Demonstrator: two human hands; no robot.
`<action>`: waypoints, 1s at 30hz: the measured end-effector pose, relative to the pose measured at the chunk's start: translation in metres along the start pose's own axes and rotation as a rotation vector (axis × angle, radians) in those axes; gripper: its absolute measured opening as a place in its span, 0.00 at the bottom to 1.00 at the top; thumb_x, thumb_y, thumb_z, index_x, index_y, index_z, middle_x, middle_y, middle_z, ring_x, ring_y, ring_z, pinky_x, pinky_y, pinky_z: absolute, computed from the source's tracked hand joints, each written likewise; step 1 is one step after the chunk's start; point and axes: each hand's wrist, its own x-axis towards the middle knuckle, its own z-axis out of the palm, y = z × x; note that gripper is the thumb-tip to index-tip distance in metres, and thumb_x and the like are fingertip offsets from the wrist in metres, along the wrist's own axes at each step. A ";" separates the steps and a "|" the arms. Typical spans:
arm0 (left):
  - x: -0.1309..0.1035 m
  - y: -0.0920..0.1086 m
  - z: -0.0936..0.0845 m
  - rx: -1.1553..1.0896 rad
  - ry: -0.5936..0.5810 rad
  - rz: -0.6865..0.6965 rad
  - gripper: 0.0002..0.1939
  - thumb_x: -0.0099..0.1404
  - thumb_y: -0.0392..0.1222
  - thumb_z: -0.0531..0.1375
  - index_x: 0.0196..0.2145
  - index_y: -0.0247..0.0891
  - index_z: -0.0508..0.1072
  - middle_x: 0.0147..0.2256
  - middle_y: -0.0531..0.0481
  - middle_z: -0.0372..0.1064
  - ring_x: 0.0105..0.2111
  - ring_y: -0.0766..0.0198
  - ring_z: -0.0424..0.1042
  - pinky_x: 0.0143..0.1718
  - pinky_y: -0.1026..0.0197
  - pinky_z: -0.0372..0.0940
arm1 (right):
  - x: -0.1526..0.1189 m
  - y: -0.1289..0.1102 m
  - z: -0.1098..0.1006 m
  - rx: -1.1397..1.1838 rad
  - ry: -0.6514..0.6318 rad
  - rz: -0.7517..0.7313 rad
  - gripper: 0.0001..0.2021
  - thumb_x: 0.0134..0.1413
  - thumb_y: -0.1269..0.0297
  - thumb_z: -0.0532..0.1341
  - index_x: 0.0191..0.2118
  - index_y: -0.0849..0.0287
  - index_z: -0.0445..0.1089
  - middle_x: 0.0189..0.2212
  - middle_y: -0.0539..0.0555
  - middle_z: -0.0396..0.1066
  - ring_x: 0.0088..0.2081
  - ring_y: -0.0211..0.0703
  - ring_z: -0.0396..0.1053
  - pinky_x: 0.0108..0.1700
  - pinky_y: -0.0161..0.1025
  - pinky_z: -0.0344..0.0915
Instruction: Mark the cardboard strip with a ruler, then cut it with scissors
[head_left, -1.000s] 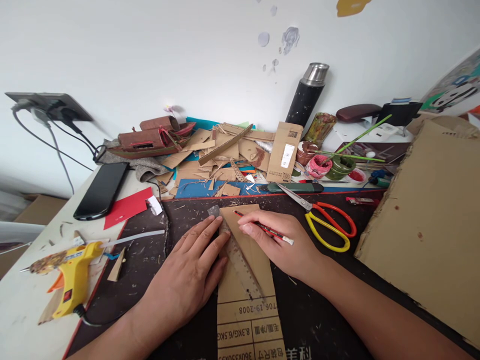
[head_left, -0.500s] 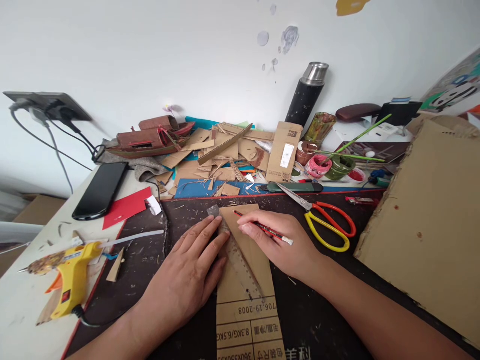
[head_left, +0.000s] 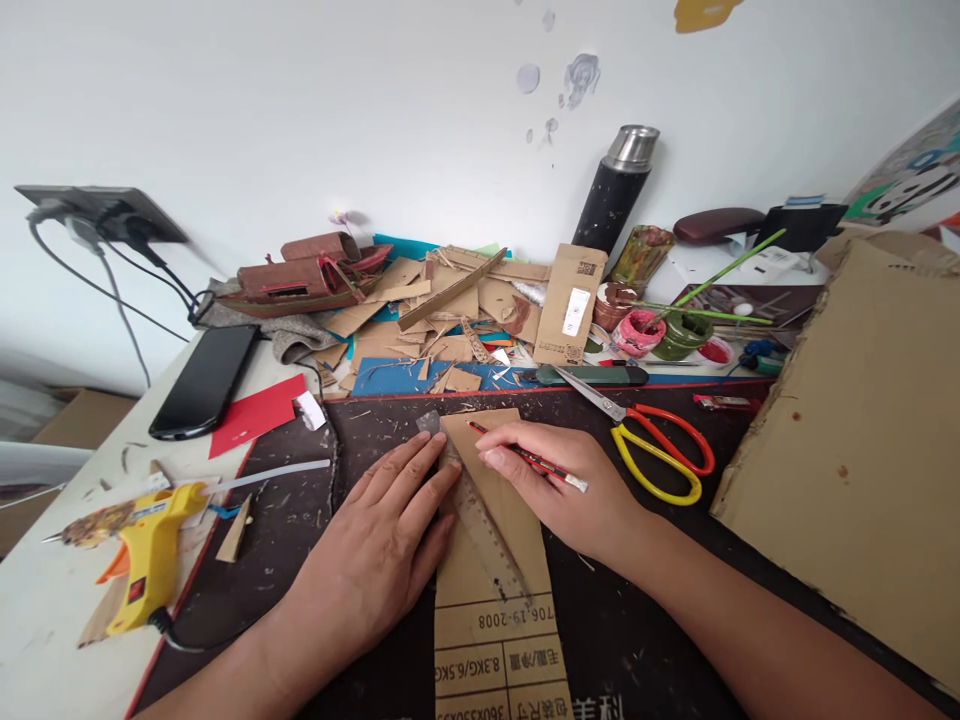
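A strip of brown cardboard (head_left: 491,645) with printed text lies on the dark mat in front of me. Across it, at a slant, rests a clear ruler (head_left: 491,545). My left hand (head_left: 394,510) lies flat with its fingers stretched over the ruler's upper part, pressing on it and the cardboard's left edge. My right hand (head_left: 566,480) pinches a red and black pencil (head_left: 551,468), whose tip is by the upper part of the cardboard, right of the ruler. I cannot tell whether the tip touches.
Scissors (head_left: 660,450) lie right of my right hand, near a large cardboard piece (head_left: 847,460). A yellow glue gun (head_left: 146,550) and a phone (head_left: 206,380) are at left. Behind are cardboard scraps (head_left: 450,300), a model boat (head_left: 300,280), paint jars (head_left: 637,330) and a thermos (head_left: 615,190).
The whole view has shifted very slightly. Both hands, the ruler and the pencil keep the same places on the cardboard.
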 end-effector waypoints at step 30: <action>0.000 0.000 0.004 0.017 0.028 0.002 0.21 0.82 0.42 0.56 0.67 0.33 0.70 0.69 0.34 0.70 0.71 0.42 0.66 0.67 0.39 0.70 | 0.000 -0.017 0.010 0.112 -0.014 0.061 0.17 0.79 0.58 0.58 0.37 0.55 0.79 0.31 0.51 0.83 0.34 0.43 0.82 0.40 0.38 0.75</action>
